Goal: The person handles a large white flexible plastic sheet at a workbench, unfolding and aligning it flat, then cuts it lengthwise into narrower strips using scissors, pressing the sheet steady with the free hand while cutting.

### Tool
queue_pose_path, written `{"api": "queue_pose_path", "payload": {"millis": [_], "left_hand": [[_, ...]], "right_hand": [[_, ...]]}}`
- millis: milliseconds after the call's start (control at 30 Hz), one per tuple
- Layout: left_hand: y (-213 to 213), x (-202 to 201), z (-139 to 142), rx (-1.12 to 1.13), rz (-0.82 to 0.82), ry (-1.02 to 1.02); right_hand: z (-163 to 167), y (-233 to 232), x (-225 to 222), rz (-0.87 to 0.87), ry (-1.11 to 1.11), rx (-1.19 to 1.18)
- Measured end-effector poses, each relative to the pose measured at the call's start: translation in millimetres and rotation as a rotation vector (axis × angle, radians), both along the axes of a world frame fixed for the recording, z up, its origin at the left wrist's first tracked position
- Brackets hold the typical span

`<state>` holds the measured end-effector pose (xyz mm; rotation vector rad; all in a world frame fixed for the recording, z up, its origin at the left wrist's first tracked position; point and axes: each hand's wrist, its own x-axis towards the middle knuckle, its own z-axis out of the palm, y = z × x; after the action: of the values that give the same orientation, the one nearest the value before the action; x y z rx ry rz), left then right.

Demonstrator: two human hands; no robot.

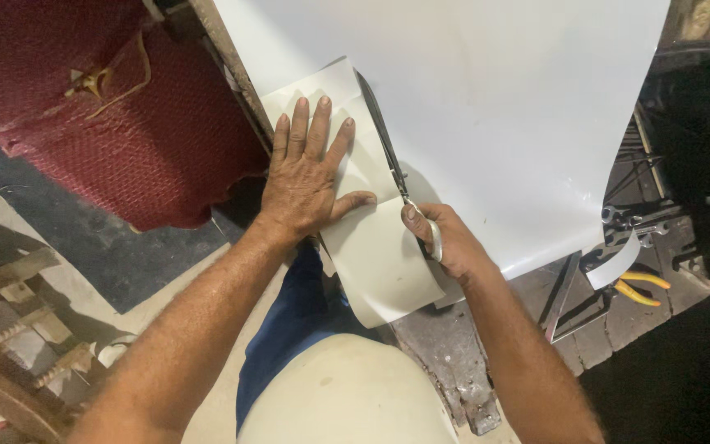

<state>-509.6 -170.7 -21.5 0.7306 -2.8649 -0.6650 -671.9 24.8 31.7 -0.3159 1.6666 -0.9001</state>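
Now scissors (right hand) lie beside left hand on strip

You have a single view, worn on your head, looking steeply down and close over your own forearms onto the counter, with the floor at left.

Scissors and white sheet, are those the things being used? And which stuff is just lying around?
In use: scissors in the right hand; white sheet; cut strip pressed flat by the left hand.

Lying about: yellow-handled pliers, red woven cloth, wooden chair.
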Motion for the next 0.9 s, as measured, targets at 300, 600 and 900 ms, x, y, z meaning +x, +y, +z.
{"api": "queue_pose_path", "payload": {"millis": [300, 600, 900], "left_hand": [[-1, 0, -3, -0.032, 0.001, 0.026], [0, 2, -2, -0.024, 0.000, 0.018], [-3, 2, 0, -0.004, -0.004, 0.015]], "right_hand": [[10, -8, 3, 0.003, -0.031, 0.018], [7, -13, 4, 0.017, 0.002, 0.007], [8, -10, 1, 0.029, -0.008, -0.037]]}}
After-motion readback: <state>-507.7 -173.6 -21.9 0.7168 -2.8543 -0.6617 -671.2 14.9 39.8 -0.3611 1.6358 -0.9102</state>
